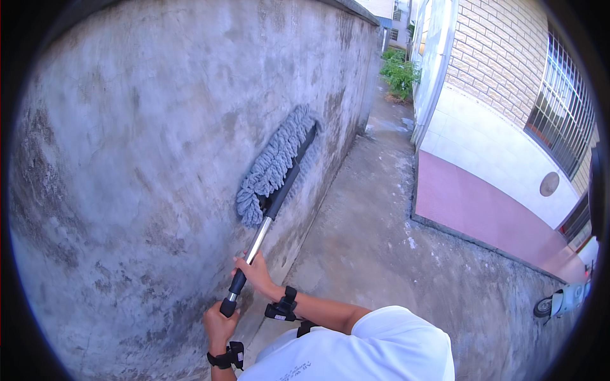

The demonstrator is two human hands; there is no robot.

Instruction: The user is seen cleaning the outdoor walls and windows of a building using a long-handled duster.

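Observation:
A telescopic-handled duster (274, 171) with a thick grey chenille head leans against the weathered concrete wall (167, 109). Its fluffy pile appears to touch the wall. From a black socket, the shiny metal pole (259, 240) runs down towards me, with black grips at its lower part. My right hand (259, 272) is wrapped around the pole near the upper black grip. Lower down, my left hand (220, 324) grips the butt end of the handle. Each wrist wears a black strap with a small device.
A concrete path (362, 205) runs along the wall's foot towards green plants (400, 71). To the right is a tiled house wall (500, 57) with a barred window (562, 105) and a pink raised slab (476, 214). A scooter (564, 300) stands at the far right.

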